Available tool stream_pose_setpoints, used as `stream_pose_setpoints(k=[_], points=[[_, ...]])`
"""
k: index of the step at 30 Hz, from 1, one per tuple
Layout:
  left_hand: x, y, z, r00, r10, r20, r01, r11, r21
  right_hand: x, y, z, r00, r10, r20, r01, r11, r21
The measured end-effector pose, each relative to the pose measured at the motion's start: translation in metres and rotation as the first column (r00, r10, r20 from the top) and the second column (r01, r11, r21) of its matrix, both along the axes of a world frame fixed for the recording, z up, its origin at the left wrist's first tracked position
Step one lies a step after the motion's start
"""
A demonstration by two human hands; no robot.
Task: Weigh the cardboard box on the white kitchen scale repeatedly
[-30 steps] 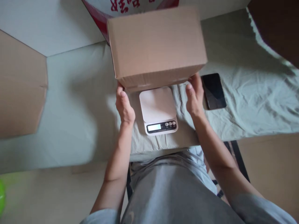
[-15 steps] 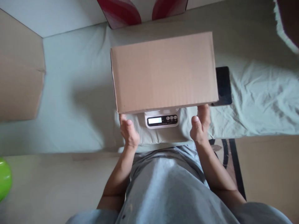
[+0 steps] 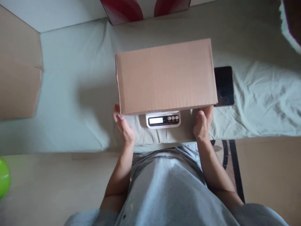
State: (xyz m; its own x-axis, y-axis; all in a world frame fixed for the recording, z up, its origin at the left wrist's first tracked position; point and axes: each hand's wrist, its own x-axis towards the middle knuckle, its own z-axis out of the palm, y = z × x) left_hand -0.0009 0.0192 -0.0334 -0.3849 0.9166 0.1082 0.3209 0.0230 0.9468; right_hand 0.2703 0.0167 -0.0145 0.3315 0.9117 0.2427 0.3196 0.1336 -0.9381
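A closed brown cardboard box (image 3: 166,77) is over a white digital scale (image 3: 163,126), hiding most of it. Only the scale's front strip shows, with a lit display and several round buttons. At the box's near left corner is my left hand (image 3: 125,128), its thumb at the front edge and its fingers along the left side. My right hand (image 3: 203,124) is at the near right corner, thumb up and fingers partly hidden beneath the edge. Whether the box's full weight rests on the scale cannot be seen.
A black phone (image 3: 224,86) lies just right of the box on the pale green cloth (image 3: 61,69). Another cardboard box (image 3: 18,69) stands at the far left. A red-and-white panel (image 3: 124,11) is behind. A bright green object (image 3: 3,177) shows lower left.
The box has come down and looks smaller, shifting slightly toward me. My left hand has moved outward, its fingers now showing beside the box's left corner. The right hand has barely moved.
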Motion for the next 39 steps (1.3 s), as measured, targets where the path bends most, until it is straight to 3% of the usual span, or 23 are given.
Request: stream_pose_setpoints(k=[3, 9, 14, 21, 25, 28, 31, 34, 39], points=[[0.003, 0.003, 0.0, 0.989, 0.147, 0.008, -0.147, 0.987, 0.061, 0.001, -0.001, -0.003, 0.997, -0.035, 0.069, 0.04, 0.997, -0.065], [0.01, 0.004, 0.009, 0.995, 0.099, -0.012, -0.098, 0.994, 0.05, -0.001, -0.001, -0.005, 0.994, -0.065, 0.084, 0.068, 0.997, -0.039], [0.008, -0.003, 0.017, 0.996, 0.081, 0.033, -0.082, 0.995, 0.05, -0.001, -0.005, -0.005, 0.997, -0.072, -0.018, 0.072, 0.997, 0.009], [0.027, -0.01, 0.044, 0.981, -0.085, 0.176, 0.067, 0.992, 0.105, -0.011, -0.004, 0.016, 0.987, 0.019, -0.161, -0.012, 0.999, 0.042], [0.036, 0.009, 0.058, 0.952, -0.179, 0.248, 0.13, 0.971, 0.2, -0.015, 0.017, 0.036, 0.98, 0.108, -0.165, -0.095, 0.992, 0.088], [0.035, 0.041, 0.062, 0.961, -0.185, 0.207, 0.121, 0.95, 0.287, -0.012, 0.045, 0.048, 0.972, 0.173, -0.162, -0.142, 0.973, 0.184], [0.031, 0.082, 0.059, 0.959, -0.226, 0.172, 0.16, 0.93, 0.331, -0.009, 0.081, 0.05, 0.95, 0.24, -0.2, -0.186, 0.948, 0.257], [0.028, 0.117, 0.044, 0.966, -0.209, 0.151, 0.157, 0.942, 0.298, -0.007, 0.112, 0.042, 0.939, 0.278, -0.203, -0.228, 0.944, 0.237], [0.028, 0.135, 0.014, 0.989, -0.131, 0.064, 0.118, 0.976, 0.184, -0.007, 0.132, 0.019, 0.94, 0.295, -0.17, -0.269, 0.95, 0.16]])
